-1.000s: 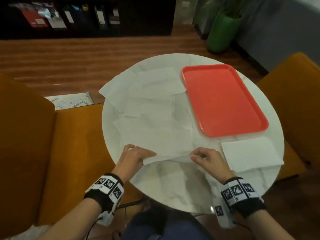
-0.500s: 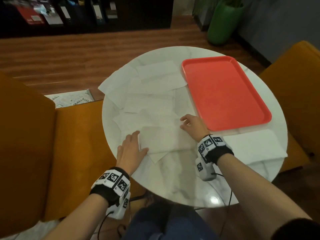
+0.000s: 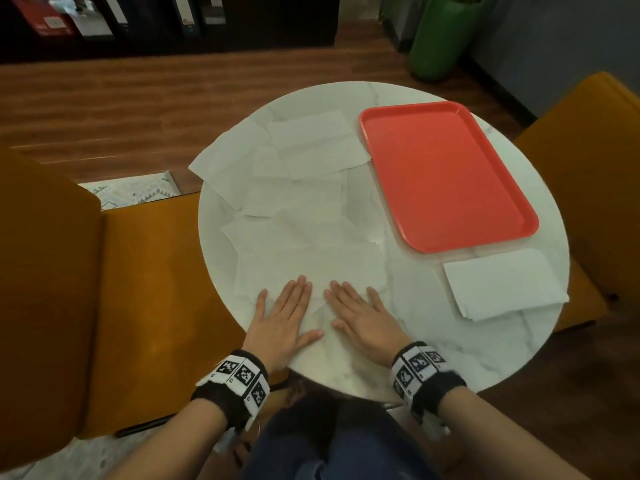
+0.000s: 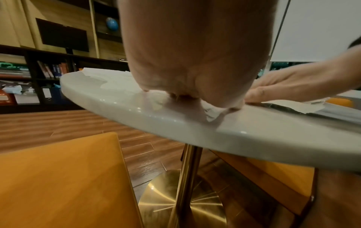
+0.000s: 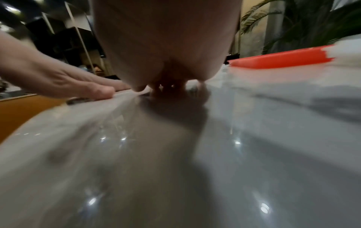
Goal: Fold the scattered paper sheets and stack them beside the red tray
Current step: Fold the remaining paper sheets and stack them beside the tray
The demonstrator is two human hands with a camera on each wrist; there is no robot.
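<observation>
Both my hands lie flat, palms down, side by side near the table's front edge. My left hand (image 3: 284, 313) and right hand (image 3: 360, 313) press with straight fingers on the folded white sheet (image 3: 311, 271). Behind it, several loose white sheets (image 3: 304, 174) overlap across the table's left half. The red tray (image 3: 446, 174) lies empty at the right rear. A stack of folded sheets (image 3: 502, 289) rests just in front of the tray. In the left wrist view my left hand (image 4: 195, 77) rests on the tabletop; the right wrist view shows my right hand (image 5: 168, 69) and the tray's rim (image 5: 281, 60).
The round white marble table (image 3: 433, 341) stands on a brass pedestal (image 4: 185, 177). Orange chairs flank it at left (image 3: 138, 289) and right (image 3: 588, 150). A green pot (image 3: 440, 32) and dark shelves stand on the wooden floor beyond.
Both hands have come back toward me from the sheet's far corners and now lie flat together on the folded sheet at its near edge.
</observation>
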